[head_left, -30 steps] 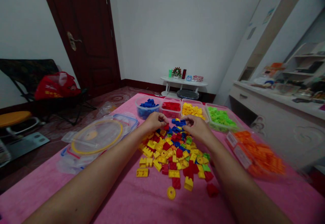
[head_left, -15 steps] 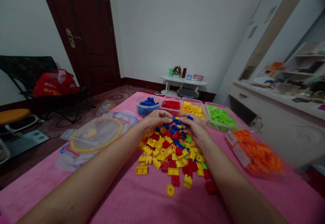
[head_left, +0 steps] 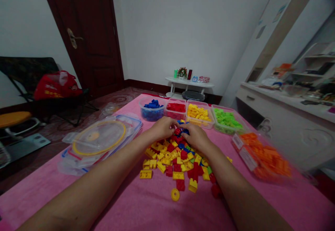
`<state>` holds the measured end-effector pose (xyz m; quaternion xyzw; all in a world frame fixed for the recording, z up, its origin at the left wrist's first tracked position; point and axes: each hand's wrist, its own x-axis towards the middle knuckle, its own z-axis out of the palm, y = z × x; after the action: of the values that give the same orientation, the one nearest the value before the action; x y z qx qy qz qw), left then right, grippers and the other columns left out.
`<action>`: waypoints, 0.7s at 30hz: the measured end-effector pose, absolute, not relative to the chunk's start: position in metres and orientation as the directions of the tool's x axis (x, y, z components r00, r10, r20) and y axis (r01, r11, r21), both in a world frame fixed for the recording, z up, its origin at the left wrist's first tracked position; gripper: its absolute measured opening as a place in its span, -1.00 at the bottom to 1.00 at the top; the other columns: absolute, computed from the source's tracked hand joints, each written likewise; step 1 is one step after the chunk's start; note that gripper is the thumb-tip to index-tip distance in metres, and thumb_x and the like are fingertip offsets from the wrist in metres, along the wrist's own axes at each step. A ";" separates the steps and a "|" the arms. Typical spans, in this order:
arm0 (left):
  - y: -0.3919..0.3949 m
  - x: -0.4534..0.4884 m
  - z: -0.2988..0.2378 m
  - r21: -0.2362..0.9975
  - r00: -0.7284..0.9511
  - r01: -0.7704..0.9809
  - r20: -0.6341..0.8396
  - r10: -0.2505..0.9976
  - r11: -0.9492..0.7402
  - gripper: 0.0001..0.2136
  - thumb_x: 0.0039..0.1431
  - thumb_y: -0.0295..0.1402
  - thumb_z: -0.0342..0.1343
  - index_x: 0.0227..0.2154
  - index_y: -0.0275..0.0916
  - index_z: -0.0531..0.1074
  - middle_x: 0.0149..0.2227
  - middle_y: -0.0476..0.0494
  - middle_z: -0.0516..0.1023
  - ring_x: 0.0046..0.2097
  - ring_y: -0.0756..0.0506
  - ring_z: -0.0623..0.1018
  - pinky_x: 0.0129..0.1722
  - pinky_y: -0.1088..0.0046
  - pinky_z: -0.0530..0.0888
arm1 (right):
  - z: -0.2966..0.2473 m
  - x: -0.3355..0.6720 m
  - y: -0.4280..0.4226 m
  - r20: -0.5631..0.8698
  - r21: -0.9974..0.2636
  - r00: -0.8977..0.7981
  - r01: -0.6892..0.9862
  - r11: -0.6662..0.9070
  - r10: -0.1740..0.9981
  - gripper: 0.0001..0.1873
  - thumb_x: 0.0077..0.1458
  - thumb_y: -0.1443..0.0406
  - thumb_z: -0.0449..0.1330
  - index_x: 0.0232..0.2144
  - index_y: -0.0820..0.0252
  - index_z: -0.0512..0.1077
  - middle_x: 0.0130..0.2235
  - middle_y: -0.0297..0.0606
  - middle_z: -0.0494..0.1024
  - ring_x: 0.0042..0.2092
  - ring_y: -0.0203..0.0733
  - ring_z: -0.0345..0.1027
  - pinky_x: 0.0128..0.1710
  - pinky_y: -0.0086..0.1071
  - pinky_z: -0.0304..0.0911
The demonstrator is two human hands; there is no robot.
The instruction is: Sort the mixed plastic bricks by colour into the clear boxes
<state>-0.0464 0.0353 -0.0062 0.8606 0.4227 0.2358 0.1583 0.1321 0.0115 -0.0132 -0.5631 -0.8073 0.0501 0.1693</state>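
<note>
A mixed pile of toy building bricks (head_left: 167, 154), mostly yellow with red, blue and some green, lies on a pink cloth. At the pile's far end my left hand (head_left: 163, 128) is closed, its fingertips at a red brick (head_left: 177, 131). My right hand (head_left: 195, 136) meets it there, its bent fingers around a blue brick (head_left: 185, 131). Fingertips of both hands nearly touch, and they partly hide the bricks beneath them. A yellow ring-shaped piece (head_left: 175, 194) lies apart at the near side.
Behind the pile stand clear tubs of blue bricks (head_left: 152, 110), red bricks (head_left: 176, 107), yellow bricks (head_left: 198, 113) and green bricks (head_left: 227, 118). A box of orange bricks (head_left: 267, 156) is at the right. Stacked clear lids (head_left: 99, 138) lie at the left.
Both hands have drawn closer together and slightly nearer to me over the pile. My right hand has moved left. A red brick now shows between the fingertips.
</note>
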 end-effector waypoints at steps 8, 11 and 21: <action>0.032 -0.042 -0.013 0.574 0.599 0.521 0.280 0.750 -0.631 -0.62 -0.04 -0.53 0.07 -0.10 -0.28 0.50 -0.38 -0.07 0.58 -0.42 0.02 0.46 -0.43 0.59 0.32 | -0.012 0.138 0.014 0.156 -0.402 -0.379 0.820 0.409 0.912 -0.62 -0.09 0.30 0.18 -0.14 0.12 0.50 -0.22 -0.25 0.57 -0.19 -0.12 0.41 -0.24 -0.41 0.22; 0.033 -0.045 -0.007 0.663 0.634 0.452 0.231 0.738 -0.597 -0.64 -0.06 -0.54 0.08 -0.14 -0.33 0.52 -0.48 -0.03 0.53 -0.47 0.04 0.42 -0.48 0.63 0.29 | -0.014 0.137 0.013 0.168 -0.458 -0.394 0.780 0.425 0.904 -0.68 -0.11 0.32 0.18 -0.22 0.10 0.52 -0.29 -0.30 0.57 -0.24 -0.15 0.41 -0.28 -0.43 0.21; 0.038 -0.047 -0.005 0.970 0.408 0.172 0.090 0.909 -0.173 -0.78 0.01 -0.32 0.16 -0.32 -0.37 0.53 -0.52 -0.07 0.50 -0.51 0.05 0.43 -0.52 0.61 0.31 | 0.005 0.146 0.012 0.216 -0.345 -0.305 0.865 0.365 0.927 -0.91 -0.21 0.35 0.18 -0.52 0.18 0.47 -0.51 -0.35 0.48 -0.48 -0.29 0.28 -0.51 -0.46 0.02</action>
<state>-0.0471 0.0384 -0.0052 0.6722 0.4018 0.3669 0.5020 0.1460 0.0124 0.0051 -0.5575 -0.8037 0.0819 0.1912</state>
